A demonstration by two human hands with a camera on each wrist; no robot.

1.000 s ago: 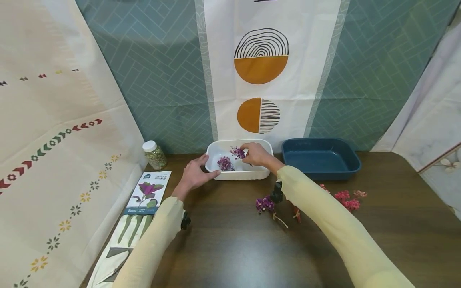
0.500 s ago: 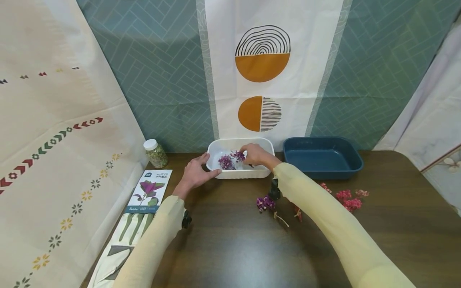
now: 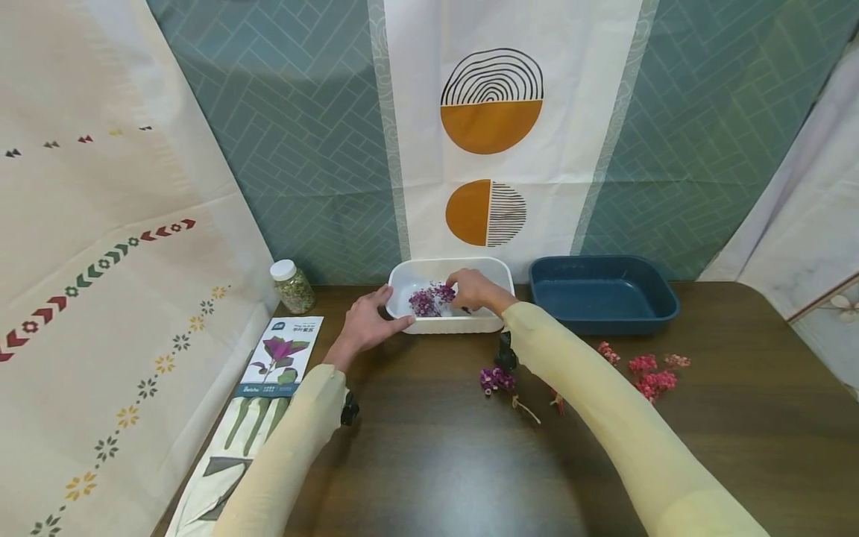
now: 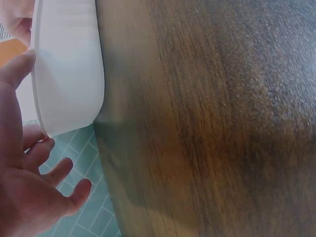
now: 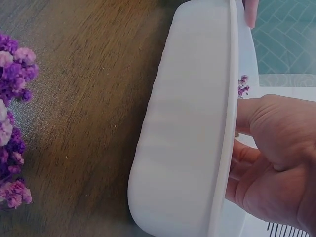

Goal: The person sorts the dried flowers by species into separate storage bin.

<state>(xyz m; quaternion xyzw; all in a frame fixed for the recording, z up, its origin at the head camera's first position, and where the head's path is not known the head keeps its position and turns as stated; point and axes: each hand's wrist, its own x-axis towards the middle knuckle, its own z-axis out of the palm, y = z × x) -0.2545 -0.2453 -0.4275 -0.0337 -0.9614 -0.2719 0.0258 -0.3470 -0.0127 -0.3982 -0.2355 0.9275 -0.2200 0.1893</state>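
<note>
My right hand (image 3: 471, 289) reaches into the white rectangular tub (image 3: 463, 325) and pinches a sprig of small purple dried flowers (image 3: 444, 293). Left of it, touching or nearly so, another purple dried flower sprig (image 3: 424, 303) lies on the tub floor. My left hand (image 3: 365, 322) rests on the tub's left front corner, thumb on the front rim and a finger at the end. Its other fingers stay loose and apart from the tub in the left wrist view. The tub's wall (image 5: 185, 113) hides my right fingertips and the stem in the right wrist view.
A blue tub (image 3: 604, 294) stands just right of the white one. Purple flowers (image 3: 496, 379) and pink-red flowers (image 3: 652, 378) lie on the table, partly behind my right sleeve. At left are a jar (image 3: 293, 287), a seed packet (image 3: 278, 356) and a work glove (image 3: 224, 466).
My right hand has lowered the purple sprig into the tub and brought it leftward against the other one. My left hand stays at the tub's corner.
</note>
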